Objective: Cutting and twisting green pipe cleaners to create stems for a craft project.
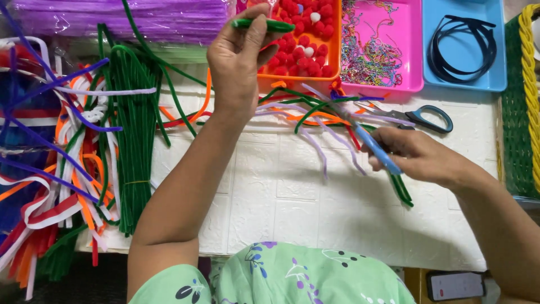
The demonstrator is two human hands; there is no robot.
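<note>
**Pinched stem, blades in hand: keeping a short cut clean**

Grasping is what both hands are doing. Nearest the body, above the green printed lap (281,276), the right hand (419,155) is closed around the blue handles of a pair of scissors (376,147), the blades angled up and left toward the loose stems; whether the blades are parted or shut is too small to tell. A few green stems (400,188) trail from under that hand onto the white embossed mat (281,191).

Farther out, the left hand (239,59) is raised, thumb and fingertips pinched on a short green pipe cleaner piece (270,25), held level over the edge of the orange tray (298,79) of red pompoms (304,39).

To my eye, doing this well comes down to holding the short piece near one end so the fingers stay clear of the blades, and keeping it over the mat rather than the tray, so an offcut does not drop among the pompoms.

Between the hands lies a tangle of lilac, orange and green stems (315,112), with a second pair of scissors (419,116) just beside it. On the left, a long bundle of green pipe cleaners (132,141) lies among mixed colours (67,169). At the far edge stand a pink tray (413,56) of fine chains and a blue tray (498,50) holding black headbands (461,48), with a green woven basket (517,112) at far right.
</note>
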